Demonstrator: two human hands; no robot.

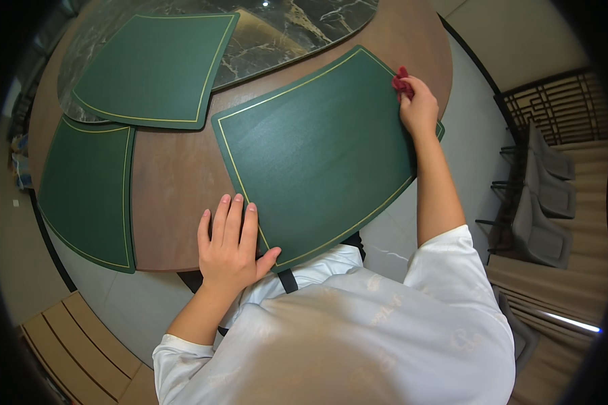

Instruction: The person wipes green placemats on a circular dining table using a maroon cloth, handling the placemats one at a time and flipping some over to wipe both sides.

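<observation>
A large green placemat (317, 155) with a gold border line lies in front of me on the round wooden table, its near edge reaching past the table's rim. My left hand (231, 243) rests flat at its lower left corner, fingers stretched out over the wood and the mat's edge, holding nothing. At the mat's far right corner my right hand (419, 104) is closed on a crumpled red cloth (402, 82). Part of the cloth is hidden inside the fingers.
A second green placemat (159, 71) overlaps the dark marble turntable (304, 30); a third placemat (88, 192) lies at the table's left. Bare brown wood (165, 202) shows between them. Grey chairs (540, 229) stand along the curtain (591, 196) at right. A slatted wooden surface (81, 344) is at lower left.
</observation>
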